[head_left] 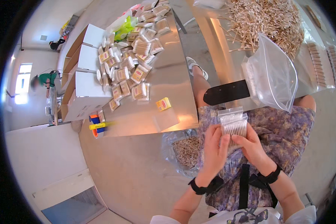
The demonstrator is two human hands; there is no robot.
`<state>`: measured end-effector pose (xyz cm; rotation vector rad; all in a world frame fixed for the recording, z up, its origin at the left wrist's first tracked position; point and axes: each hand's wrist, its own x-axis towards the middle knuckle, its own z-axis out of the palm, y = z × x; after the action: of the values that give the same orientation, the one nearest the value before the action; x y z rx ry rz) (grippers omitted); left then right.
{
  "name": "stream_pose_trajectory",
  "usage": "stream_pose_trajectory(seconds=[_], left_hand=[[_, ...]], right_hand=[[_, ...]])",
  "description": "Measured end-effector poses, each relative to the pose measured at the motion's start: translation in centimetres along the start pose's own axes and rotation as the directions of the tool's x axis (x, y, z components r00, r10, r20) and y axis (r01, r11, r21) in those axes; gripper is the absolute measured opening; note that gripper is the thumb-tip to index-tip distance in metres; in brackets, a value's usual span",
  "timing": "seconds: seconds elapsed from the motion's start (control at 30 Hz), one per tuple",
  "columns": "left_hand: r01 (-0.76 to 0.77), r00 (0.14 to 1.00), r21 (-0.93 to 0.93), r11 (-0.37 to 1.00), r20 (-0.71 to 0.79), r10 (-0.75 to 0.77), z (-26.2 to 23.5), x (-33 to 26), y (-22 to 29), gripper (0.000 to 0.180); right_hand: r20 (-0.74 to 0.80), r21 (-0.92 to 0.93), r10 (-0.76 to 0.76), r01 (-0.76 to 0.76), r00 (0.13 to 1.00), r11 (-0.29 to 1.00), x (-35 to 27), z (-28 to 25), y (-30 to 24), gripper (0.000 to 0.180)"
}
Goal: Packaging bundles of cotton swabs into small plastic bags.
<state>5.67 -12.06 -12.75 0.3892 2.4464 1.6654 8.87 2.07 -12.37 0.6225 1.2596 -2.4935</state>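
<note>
Over my lap, my left hand [215, 143] and my right hand [254, 145] are closed from both sides around small clear zip bags of cotton swabs [235, 127]. The zip tops of at least two bags overlap and point away from me. Both thumbs press on the front of the bags. Just beyond my hands, a black strap-like piece [227, 92] juts from the table toward the left. Beside it, a large clear plastic bag [275, 74] stands open, with white packs partly visible at its left side.
A heap of loose cotton swabs [268, 22] covers the far right table. On the left metal table [175, 74] lie many filled bags [142, 46], a yellow card [163, 104] and a tape dispenser [97, 126]. White cartons [91, 87] stand alongside. A swab-filled bag [186, 151] sits on the floor.
</note>
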Motion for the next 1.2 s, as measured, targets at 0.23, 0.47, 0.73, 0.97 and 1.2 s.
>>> stream_pose_trajectory(seconds=[0.23, 0.47, 0.73, 0.97, 1.2], left_hand=[[0.253, 0.727, 0.627, 0.737, -0.625, 0.283, -15.3, 10.0, -10.3, 0.052], [0.484, 0.851, 0.693, 0.534, -0.514, -0.104, -17.8, 14.2, -14.1, 0.066], [0.426, 0.811, 0.359, 0.831, -0.559, -0.174, -21.5, 11.3, -15.1, 0.043], [0.405, 0.893, -0.094, 0.909, -0.175, -0.416, -15.8, 5.0, -1.9, 0.038], [0.574, 0.714, -0.118, 0.811, 0.557, -0.424, -6.0, 0.5, 2.8, 0.033]], right_hand=[[-0.036, -0.034, -0.008, 0.007, 0.999, 0.999, -0.8, -0.6, -1.5, 0.048], [-0.103, -0.067, 0.028, -0.035, 0.994, 0.997, -1.5, -2.6, -1.0, 0.047], [-0.048, -0.084, 0.022, -0.026, 0.999, 0.996, -1.5, -1.8, -1.4, 0.05], [0.252, -0.41, -0.103, 0.202, 0.962, 0.89, -3.2, -0.8, -4.5, 0.045], [0.733, -0.651, -0.23, 0.759, 0.64, 0.038, -4.7, 1.0, -6.5, 0.034]])
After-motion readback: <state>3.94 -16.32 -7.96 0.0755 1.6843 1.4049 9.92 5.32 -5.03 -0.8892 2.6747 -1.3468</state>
